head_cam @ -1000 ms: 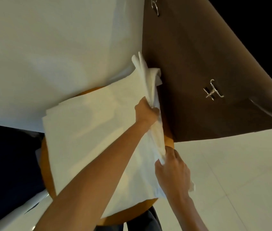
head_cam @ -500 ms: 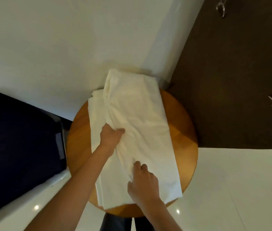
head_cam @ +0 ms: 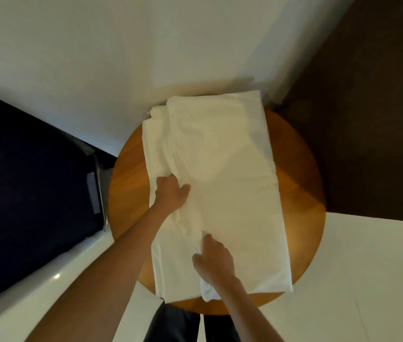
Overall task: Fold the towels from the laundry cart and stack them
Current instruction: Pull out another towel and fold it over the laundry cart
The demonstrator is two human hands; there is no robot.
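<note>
off to the left of the left hand stands the dark laundry cart (head_cam: pixel 27 183). the left hand (head_cam: pixel 170 193) has its fingers curled into a fold of the white towel (head_cam: pixel 230 169), which lies as a long strip on the round wooden bench (head_cam: pixel 131 183). nearer the body, the right hand (head_cam: pixel 216 260) pinches the same fold, with the cloth spreading off to its right.

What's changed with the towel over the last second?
Both hands carried the raised right edge of the white towel across to the left and laid it down. It now lies folded in a long strip on the round wooden table. The left hand and right hand still grip that edge, about where they were half a second ago. The table stayed put.
</note>
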